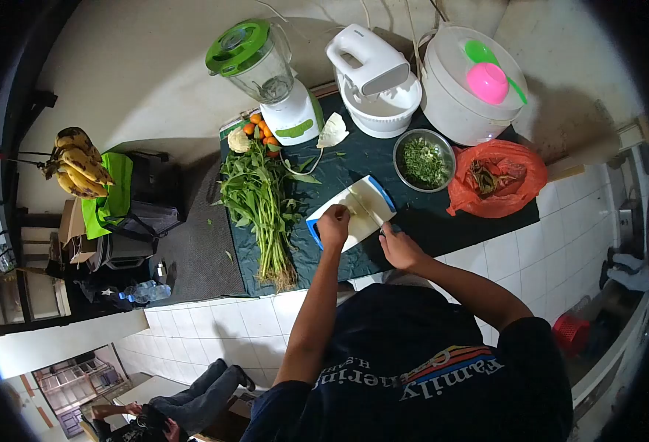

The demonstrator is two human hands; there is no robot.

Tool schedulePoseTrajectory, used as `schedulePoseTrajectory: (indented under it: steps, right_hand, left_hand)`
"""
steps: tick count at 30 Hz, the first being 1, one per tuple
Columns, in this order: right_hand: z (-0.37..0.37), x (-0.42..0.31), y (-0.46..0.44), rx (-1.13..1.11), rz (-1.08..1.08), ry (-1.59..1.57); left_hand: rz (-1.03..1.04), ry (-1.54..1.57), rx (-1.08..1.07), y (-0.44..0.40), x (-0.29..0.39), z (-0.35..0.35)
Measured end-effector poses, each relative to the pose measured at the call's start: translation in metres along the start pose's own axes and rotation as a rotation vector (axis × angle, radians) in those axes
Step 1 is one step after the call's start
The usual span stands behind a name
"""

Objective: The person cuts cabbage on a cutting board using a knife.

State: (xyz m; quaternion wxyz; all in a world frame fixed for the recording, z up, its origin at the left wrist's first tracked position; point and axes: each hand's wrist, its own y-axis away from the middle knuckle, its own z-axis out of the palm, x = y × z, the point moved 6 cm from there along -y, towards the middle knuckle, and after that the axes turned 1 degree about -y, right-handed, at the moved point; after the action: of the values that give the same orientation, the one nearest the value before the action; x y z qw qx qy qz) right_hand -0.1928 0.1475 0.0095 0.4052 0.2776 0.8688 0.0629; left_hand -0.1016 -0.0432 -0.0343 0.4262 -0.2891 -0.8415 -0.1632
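Observation:
A white cutting board (344, 241) with blue ends lies on the dark green tablecloth, with something pale on it. My left hand (334, 225) is over the board's left part, its fingers closed on something too small to make out. At the board's right edge my right hand (401, 247) is closed round the handle of a knife, whose blade (366, 211) reaches across the board. A metal bowl (425, 160) of chopped greens stands beyond the board to the right. Left of the board lies a large bunch of leafy greens (262, 206) with roots towards me.
A blender (289, 114), a white mixer (372, 74) and a large white cooker (464, 88) stand along the wall. An orange plastic bag (497, 180) lies at the right. Bananas (81, 166) hang at the left. A seated person (192, 401) is at lower left.

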Motion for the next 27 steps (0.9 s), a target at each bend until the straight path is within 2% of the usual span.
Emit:
schedulePoseTrajectory:
  steps: [1,3,7,11,13,20,23,25,27]
  right_hand:
    - [0.002,0.000,0.000,0.026,-0.031,-0.003]
    - [0.006,0.002,-0.001,0.023,-0.026,0.006]
    - [0.006,-0.004,-0.006,0.019,-0.007,0.011]
    - [-0.003,-0.012,-0.010,0.015,-0.010,-0.014]
    - [-0.005,-0.013,-0.014,0.004,-0.011,-0.027]
    - [-0.016,-0.021,-0.018,-0.060,0.018,-0.049]
    - [-0.018,-0.017,-0.020,-0.055,-0.024,-0.040]
    - [-0.021,-0.014,-0.023,-0.051,-0.020,-0.005]
    - [-0.024,-0.010,-0.027,-0.054,-0.014,-0.002]
  left_hand:
    - [-0.002,0.000,-0.004,-0.001,-0.002,0.000]
    - [-0.142,0.268,-0.118,-0.005,-0.009,0.005]
    - [-0.184,0.370,-0.146,-0.002,-0.004,0.003]
    - [-0.193,0.371,-0.189,0.001,-0.007,-0.001]
    - [-0.250,0.423,-0.300,0.006,-0.006,-0.001]
    - [-0.348,0.436,-0.243,0.018,0.000,-0.024]
    - [-0.267,0.494,-0.300,0.019,-0.015,-0.016]
    - [-0.299,0.503,-0.302,0.019,-0.019,-0.014]
    - [-0.214,0.410,-0.316,0.017,-0.012,-0.016]
